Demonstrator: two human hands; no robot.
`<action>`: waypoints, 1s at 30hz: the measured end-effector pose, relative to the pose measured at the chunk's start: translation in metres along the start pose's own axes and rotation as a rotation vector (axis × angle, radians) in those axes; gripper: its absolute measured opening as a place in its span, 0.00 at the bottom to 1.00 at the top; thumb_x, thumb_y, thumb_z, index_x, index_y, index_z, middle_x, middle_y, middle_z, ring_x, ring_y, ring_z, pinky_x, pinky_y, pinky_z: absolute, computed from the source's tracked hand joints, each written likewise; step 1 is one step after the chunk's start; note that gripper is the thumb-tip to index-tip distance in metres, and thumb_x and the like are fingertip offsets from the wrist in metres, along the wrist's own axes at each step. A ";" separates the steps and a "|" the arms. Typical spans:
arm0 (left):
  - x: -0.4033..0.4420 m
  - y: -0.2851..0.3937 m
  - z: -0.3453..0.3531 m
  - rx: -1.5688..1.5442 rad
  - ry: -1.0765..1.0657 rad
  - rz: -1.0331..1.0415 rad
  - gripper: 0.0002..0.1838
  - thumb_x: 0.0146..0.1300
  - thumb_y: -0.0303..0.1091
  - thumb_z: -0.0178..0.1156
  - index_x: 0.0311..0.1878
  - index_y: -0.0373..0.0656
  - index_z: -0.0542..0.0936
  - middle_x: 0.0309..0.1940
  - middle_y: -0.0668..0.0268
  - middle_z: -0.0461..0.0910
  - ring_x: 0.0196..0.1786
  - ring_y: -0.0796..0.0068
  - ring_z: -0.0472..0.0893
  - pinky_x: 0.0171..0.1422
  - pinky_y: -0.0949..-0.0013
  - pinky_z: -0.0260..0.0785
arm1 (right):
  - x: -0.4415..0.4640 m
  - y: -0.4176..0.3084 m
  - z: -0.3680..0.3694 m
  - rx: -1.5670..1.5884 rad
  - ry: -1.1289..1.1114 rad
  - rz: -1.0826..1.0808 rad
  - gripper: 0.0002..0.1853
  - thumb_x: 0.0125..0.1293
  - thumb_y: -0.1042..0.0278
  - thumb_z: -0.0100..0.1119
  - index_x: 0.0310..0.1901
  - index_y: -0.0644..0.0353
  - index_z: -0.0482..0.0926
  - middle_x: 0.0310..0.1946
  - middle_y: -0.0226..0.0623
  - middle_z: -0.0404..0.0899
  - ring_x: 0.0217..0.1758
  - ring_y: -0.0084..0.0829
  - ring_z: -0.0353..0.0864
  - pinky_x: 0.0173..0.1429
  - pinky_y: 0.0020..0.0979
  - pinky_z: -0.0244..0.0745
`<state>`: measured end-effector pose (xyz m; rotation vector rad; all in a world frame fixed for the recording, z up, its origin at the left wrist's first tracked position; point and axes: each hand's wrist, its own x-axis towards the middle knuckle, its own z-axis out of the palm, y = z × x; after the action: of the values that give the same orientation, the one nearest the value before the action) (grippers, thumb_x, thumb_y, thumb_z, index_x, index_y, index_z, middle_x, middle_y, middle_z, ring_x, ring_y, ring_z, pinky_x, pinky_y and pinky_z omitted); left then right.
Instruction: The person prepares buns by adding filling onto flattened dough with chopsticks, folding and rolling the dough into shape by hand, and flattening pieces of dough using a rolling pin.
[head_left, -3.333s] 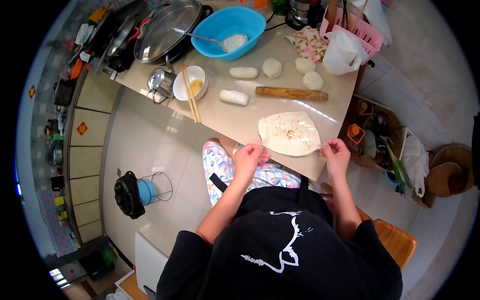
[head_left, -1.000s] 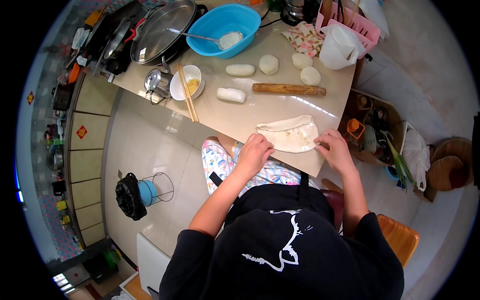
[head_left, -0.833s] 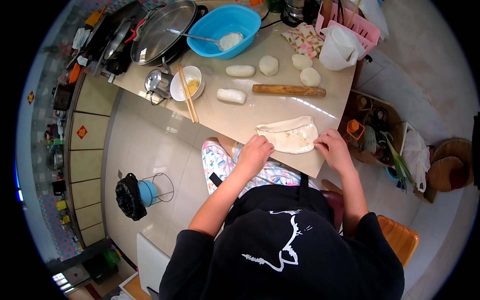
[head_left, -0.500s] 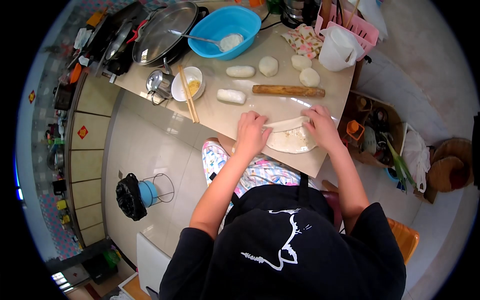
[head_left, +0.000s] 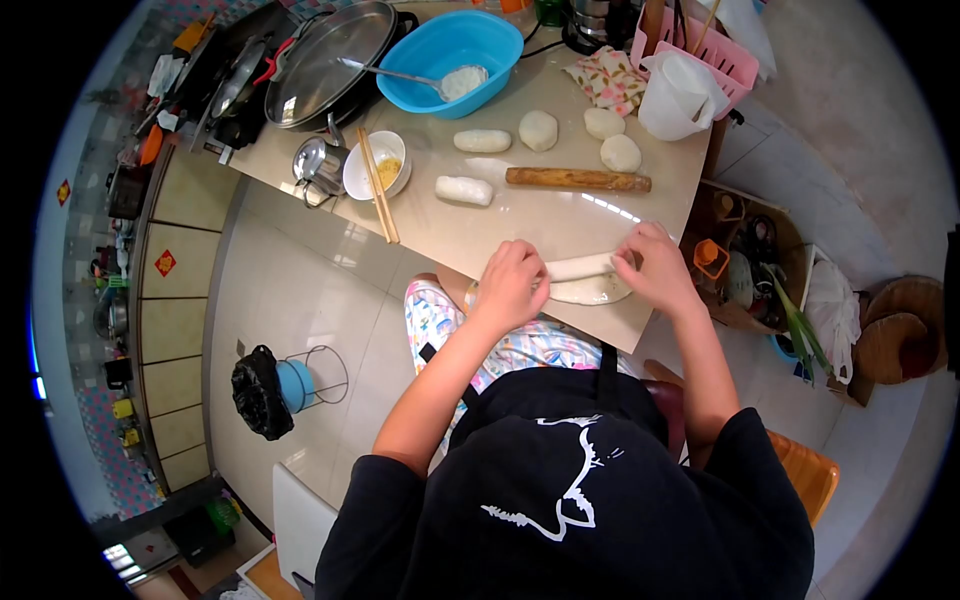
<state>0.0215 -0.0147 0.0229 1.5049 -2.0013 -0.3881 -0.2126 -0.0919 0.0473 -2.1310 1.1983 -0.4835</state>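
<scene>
A flat sheet of dough point(head_left: 592, 291) lies at the table's near edge, its far side rolled over into a pale tube. My left hand point(head_left: 514, 284) pinches the left end of that roll with bent fingers. At the right end, my right hand point(head_left: 652, 268) grips the roll between thumb and fingers. Beyond them lies a wooden rolling pin point(head_left: 578, 180). Rolled dough pieces, one floury point(head_left: 464, 191) and one smooth point(head_left: 482, 141), rest to its left. Round dough balls point(head_left: 538, 131) sit farther back.
Left on the table point(head_left: 420, 230) are a white bowl point(head_left: 393, 187) with chopsticks point(head_left: 377, 190) across it, a steel pot point(head_left: 318, 167) and a lidded pan point(head_left: 332, 65). A blue basin point(head_left: 487, 40) holds flour and a spoon. A pink basket point(head_left: 735, 70) stands at the back right.
Both hands have come toward me along the dough. Its far edge is now rolled into a thicker tube, and less of the flat sheet shows.
</scene>
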 end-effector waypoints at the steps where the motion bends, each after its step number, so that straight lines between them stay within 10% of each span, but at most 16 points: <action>1: 0.001 -0.002 0.004 0.017 0.016 -0.044 0.08 0.46 0.27 0.65 0.31 0.39 0.78 0.36 0.58 0.74 0.44 0.56 0.73 0.48 0.59 0.68 | 0.002 0.002 0.003 -0.002 0.002 -0.001 0.08 0.52 0.69 0.65 0.32 0.62 0.79 0.34 0.38 0.74 0.47 0.40 0.72 0.51 0.37 0.70; 30: 0.002 -0.003 0.003 -0.022 -0.106 -0.150 0.10 0.47 0.27 0.64 0.34 0.41 0.74 0.31 0.57 0.73 0.40 0.54 0.74 0.45 0.56 0.68 | -0.009 0.004 0.000 0.001 -0.027 0.113 0.10 0.52 0.76 0.64 0.35 0.60 0.73 0.37 0.39 0.73 0.45 0.41 0.73 0.47 0.38 0.71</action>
<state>0.0211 -0.0177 0.0194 1.6571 -1.9627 -0.5599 -0.2193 -0.0855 0.0444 -2.0496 1.2944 -0.4035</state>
